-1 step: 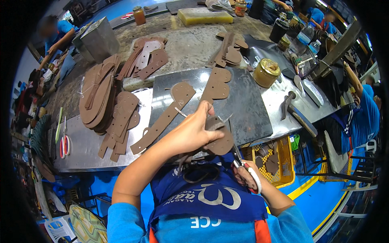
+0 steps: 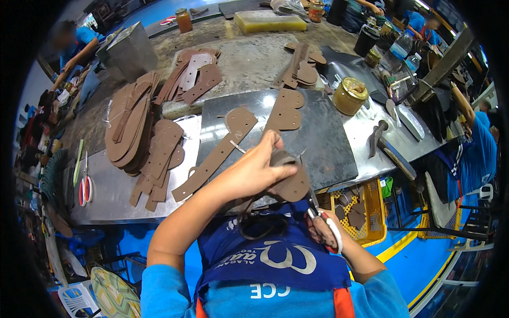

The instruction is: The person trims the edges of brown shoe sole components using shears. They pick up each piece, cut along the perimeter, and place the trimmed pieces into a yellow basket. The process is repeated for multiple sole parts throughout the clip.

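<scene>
My left hand (image 2: pixel 261 167) pinches a brown leather strap piece (image 2: pixel 295 186) with a rounded, lobed end, lifted over the bench's near edge. Its lower part is slightly blurred and partly hidden by the hand. My right hand (image 2: pixel 320 228) is closed round the handles of scissors (image 2: pixel 334 236) with red and white grips. The scissor blades point up beside the right edge of the leather piece; whether they touch it I cannot tell. On the dark slab lie two more punched brown pieces, a long strap (image 2: pixel 214 159) and a lobed one (image 2: pixel 286 112).
Stacked brown pieces (image 2: pixel 127 127) lie left, near a second pair of scissors (image 2: pixel 85 190). A glue jar (image 2: pixel 350 95) and a hammer (image 2: pixel 392 151) are right of the dark slab (image 2: pixel 323 138). A yellow crate (image 2: pixel 374 212) with scraps stands below. Other people work at both sides.
The leather piece has shifted and tilted slightly in my left hand. My right hand with the scissors has barely moved.
</scene>
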Tool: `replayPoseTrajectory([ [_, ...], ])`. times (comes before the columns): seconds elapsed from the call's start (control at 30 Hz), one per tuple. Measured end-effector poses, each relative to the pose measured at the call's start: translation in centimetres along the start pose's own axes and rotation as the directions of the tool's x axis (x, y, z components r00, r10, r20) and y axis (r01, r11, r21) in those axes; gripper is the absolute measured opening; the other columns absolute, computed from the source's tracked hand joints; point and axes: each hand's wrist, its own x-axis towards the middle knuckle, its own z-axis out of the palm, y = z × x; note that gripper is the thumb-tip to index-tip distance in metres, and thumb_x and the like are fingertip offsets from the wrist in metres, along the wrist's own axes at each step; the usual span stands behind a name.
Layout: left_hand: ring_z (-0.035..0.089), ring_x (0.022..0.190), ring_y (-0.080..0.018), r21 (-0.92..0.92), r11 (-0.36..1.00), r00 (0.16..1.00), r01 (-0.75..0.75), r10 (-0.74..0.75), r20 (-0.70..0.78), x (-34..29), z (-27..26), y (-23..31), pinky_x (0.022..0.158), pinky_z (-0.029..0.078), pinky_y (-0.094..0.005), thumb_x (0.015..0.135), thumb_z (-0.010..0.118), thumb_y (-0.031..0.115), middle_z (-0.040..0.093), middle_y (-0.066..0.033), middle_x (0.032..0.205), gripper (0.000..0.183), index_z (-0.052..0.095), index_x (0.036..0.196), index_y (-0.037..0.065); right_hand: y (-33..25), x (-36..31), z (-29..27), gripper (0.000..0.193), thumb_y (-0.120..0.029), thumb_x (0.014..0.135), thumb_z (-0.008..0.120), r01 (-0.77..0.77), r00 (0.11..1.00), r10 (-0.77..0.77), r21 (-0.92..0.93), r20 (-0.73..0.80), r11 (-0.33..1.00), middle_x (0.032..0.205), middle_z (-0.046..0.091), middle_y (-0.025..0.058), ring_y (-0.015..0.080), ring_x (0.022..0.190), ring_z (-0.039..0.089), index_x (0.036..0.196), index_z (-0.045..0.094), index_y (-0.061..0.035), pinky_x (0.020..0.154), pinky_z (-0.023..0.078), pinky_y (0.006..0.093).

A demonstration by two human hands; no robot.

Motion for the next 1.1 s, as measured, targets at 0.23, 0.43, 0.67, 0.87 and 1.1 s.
replayPoseTrajectory([
  [0.23, 0.059, 0.063, -0.0333, 0.15, 0.983, 0.991, -0.103, 0.114, -0.067, 5.2, -0.8, -1.4, 0.065, 0.048, -0.0419, 0.081, 0.058, 0.035, 0.059, -0.0225, 0.067, 0.042, 0.06, 0.072, -0.006, 2.1, 0.9, -0.1, 0.046, -0.05, 0.083, 0.051, 0.08, 0.997, -0.066, 0.379, -0.049, 0.922, 0.062, 0.046, 0.0027, 0.0094, 0.046, 0.04, 0.082, 0.046, -0.0042, 0.041, 0.034, 0.0227],
  [0.43, 0.058, 0.075, -0.0367, 0.563, 0.826, 0.895, 0.029, 0.229, -0.382, 5.0, -3.1, -2.6, 0.069, 0.043, -0.0422, 0.072, 0.062, 0.049, 0.059, -0.022, 0.072, 0.054, 0.059, 0.074, -0.005, 2.3, 0.8, 0.4, 0.048, -0.052, 0.082, 0.051, 0.103, 0.994, -0.085, 0.343, -0.067, 0.934, 0.062, 0.044, 0.0013, 0.0085, 0.047, 0.039, 0.082, 0.046, -0.0047, 0.041, 0.033, 0.0218],
  [0.67, 0.057, 0.085, -0.0374, 0.658, 0.717, 0.858, 0.231, 0.169, -0.484, 1.7, -4.8, -5.5, 0.073, 0.044, -0.0425, 0.063, 0.074, 0.035, 0.057, -0.0218, 0.093, 0.049, 0.055, 0.085, -0.005, 1.9, 1.4, 1.0, 0.045, -0.051, 0.083, 0.051, 0.129, 0.991, -0.117, 0.248, -0.06, 0.96, 0.061, 0.042, 0.0, 0.0075, 0.048, 0.039, 0.08, 0.044, -0.006, 0.041, 0.032, 0.0206],
  [0.87, 0.057, 0.078, -0.0298, 0.337, 0.937, 0.807, 0.092, 0.128, -0.577, 2.6, -4.3, -6.1, 0.072, 0.044, -0.0372, 0.065, 0.071, 0.007, 0.057, -0.0155, 0.081, 0.047, 0.048, 0.105, -0.004, 2.0, 1.7, 1.3, 0.038, -0.042, 0.085, 0.051, 0.218, 0.976, -0.217, 0.092, -0.023, 0.972, 0.06, 0.043, 0.0005, 0.0079, 0.049, 0.041, 0.082, 0.046, -0.0045, 0.043, 0.034, 0.0205],
  [1.1, 0.052, 0.073, -0.0111, -0.037, 0.983, 0.902, -0.18, 0.15, -0.405, 1.7, -4.7, -4.7, 0.066, 0.043, -0.0266, 0.076, 0.063, 0.008, 0.059, -0.0054, 0.076, 0.023, 0.058, 0.096, -0.004, 2.5, 1.6, 0.9, 0.043, -0.048, 0.084, 0.049, 0.275, 0.955, -0.293, -0.227, -0.053, 0.934, 0.059, 0.047, 0.0022, 0.0111, 0.05, 0.045, 0.081, 0.048, -0.0048, 0.046, 0.037, 0.0247],
])
